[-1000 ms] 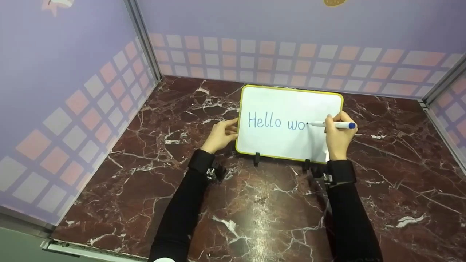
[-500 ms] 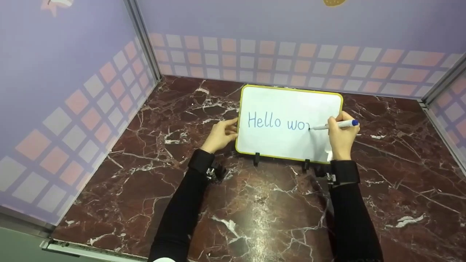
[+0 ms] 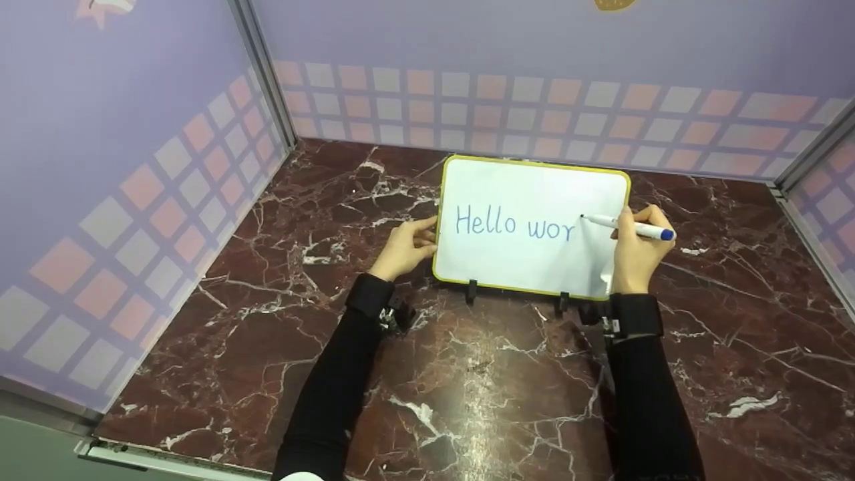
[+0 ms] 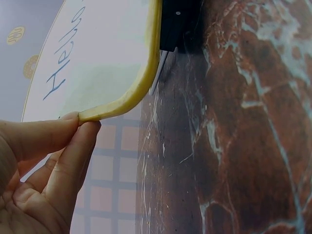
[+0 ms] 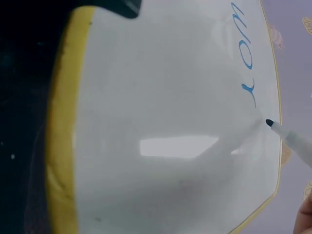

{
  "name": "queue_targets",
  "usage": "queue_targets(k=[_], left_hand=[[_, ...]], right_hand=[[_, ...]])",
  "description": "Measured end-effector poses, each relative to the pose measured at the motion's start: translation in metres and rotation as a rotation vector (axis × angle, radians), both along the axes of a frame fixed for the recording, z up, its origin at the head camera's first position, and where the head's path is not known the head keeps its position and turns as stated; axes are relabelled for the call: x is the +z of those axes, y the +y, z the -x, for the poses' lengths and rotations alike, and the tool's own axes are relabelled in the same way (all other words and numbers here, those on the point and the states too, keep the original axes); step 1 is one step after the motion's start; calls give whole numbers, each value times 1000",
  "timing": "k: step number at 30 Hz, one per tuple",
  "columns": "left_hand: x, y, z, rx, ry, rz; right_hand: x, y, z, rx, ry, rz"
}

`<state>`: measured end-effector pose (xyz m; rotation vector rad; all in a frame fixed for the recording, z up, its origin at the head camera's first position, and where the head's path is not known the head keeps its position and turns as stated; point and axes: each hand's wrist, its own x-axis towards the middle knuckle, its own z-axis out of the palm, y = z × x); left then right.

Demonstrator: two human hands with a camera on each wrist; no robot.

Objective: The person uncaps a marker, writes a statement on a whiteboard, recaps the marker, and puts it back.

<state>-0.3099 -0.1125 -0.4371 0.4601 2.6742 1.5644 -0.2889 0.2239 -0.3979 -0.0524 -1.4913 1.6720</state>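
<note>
A whiteboard with a yellow frame stands tilted back, with "Hello wor" written on it in blue. At its left edge my left hand pinches the frame between thumb and fingers; the left wrist view shows the thumb on the front face. My right hand grips a white marker with a blue end. The marker's dark tip is close to the board, just past the "r" and higher up. Only a bit of the right hand's fingers shows in the right wrist view.
Two black stand feet hold the board's lower edge. Beneath is a dark red marbled tabletop. A lilac wall panel with pink and white squares rises behind, another at the left.
The letter "r" has appeared after "wo". My right hand has shifted right with the marker, whose tip went down and then up to the right. My left hand has stayed put.
</note>
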Motion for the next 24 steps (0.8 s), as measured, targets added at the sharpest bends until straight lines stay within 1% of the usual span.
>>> queue_targets(k=[5,8,11,15,20,22,24], left_hand=[[-1,0,0,-2,1,-1],[-2,0,1,1,3,2],[-2,0,1,3,7,7],[-3,0,2,3,10,6],[-3,0,2,3,15,3],[-3,-1,2,1,13,1],[-3,-1,2,-1,11,-1]], right_hand=[[-3,2,2,2,5,10],[-3,2,1,11,-4,-1],[-1,3,-1,22,-31,-34],[2,4,-5,29,-73,-107],[7,5,-7,-10,-106,-191],[8,6,-8,-28,-107,-190],[8,8,-8,-44,-99,-162]])
